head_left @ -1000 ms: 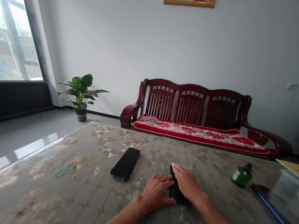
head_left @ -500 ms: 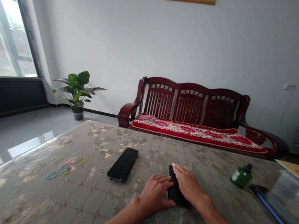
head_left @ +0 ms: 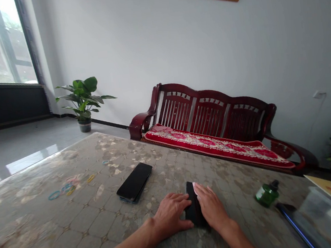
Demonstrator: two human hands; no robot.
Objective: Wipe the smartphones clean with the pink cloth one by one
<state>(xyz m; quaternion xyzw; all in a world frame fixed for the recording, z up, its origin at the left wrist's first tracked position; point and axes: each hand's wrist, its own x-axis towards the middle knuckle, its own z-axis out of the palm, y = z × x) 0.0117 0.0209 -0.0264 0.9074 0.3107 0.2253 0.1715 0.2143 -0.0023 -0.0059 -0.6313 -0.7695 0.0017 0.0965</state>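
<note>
- Dark slab (head_left: 194, 209): on table (head_left: 86, 215); likely light, stiff, slick; best taken by long edges.
- Left hand (head_left: 171, 211): thumb and fingers parted, against its left edge.
- Right hand (head_left: 211, 206): over its right side; grip: cannot tell.

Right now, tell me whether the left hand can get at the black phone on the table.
Likely yes: the phone lies beyond the left hand, to its left, with nothing visible between them. But that hand is touching the dark object, so it would have to leave that.
</note>
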